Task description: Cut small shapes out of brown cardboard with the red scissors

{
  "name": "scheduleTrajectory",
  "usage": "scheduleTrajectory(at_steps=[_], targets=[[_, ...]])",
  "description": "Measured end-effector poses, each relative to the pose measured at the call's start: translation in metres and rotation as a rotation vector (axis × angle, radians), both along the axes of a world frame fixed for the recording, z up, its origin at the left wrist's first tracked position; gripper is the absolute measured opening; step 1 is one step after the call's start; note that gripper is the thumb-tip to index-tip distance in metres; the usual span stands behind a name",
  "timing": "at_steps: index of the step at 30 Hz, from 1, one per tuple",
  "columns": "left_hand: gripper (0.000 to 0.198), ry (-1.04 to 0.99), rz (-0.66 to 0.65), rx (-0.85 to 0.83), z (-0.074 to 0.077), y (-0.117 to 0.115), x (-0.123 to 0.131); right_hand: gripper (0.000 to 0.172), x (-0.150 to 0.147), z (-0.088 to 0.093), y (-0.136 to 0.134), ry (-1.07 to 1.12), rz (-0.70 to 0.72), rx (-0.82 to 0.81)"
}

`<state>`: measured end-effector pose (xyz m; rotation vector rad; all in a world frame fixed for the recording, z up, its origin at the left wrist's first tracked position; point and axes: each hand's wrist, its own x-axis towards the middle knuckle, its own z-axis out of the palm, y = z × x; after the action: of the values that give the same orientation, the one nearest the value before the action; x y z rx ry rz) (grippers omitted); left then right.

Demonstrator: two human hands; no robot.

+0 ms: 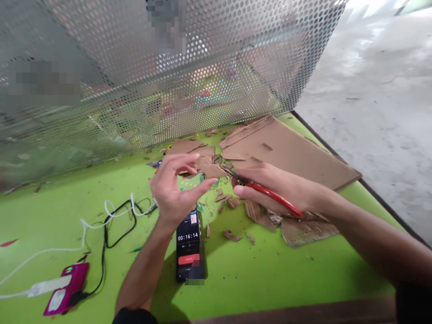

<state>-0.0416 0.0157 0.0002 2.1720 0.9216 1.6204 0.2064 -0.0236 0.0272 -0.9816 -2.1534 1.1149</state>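
Right hand (280,186) grip closed on red-handled cutters (270,193), tip at the cardboard scraps (211,170). Left hand (175,189) fingers pinched at a scrap beside the tip. Phone (189,247) lies below on green tabletop (263,274), cardboard sheet (290,150) behind.

Two hands: left hand (173,186), right hand (270,186). One pair of red-handled scissors (270,193) in the right fingers. One phone (189,247) below the left fingers. One pink device (65,289), two cables, one large cardboard sheet (290,150), many scattered cardboard scraps (232,235).
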Motion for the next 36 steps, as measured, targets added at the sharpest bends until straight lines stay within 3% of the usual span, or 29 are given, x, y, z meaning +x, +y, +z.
scheduleTrajectory(at_steps=[4,12,19,28,36], targets=[[0.057,0.113,0.059,0.037,-0.0006,0.0011,-0.0014,0.033,-0.0004,-0.0002,0.0000,-0.021,0.048,0.005],[0.055,0.175,0.035,0.070,0.0039,0.0025,-0.0044,0.032,0.0005,0.0002,-0.0006,-0.027,0.076,-0.007],[0.058,0.272,0.048,0.091,0.0052,-0.0005,-0.0034,0.036,0.0028,-0.0083,0.0003,-0.068,0.090,0.080],[0.062,0.238,0.022,0.051,0.0034,-0.0003,-0.0025,0.035,0.0001,-0.0019,-0.0010,0.008,0.080,-0.067],[0.060,0.236,0.032,0.069,0.0038,0.0002,-0.0017,0.034,-0.0007,-0.0002,-0.0015,0.000,0.080,-0.051]])
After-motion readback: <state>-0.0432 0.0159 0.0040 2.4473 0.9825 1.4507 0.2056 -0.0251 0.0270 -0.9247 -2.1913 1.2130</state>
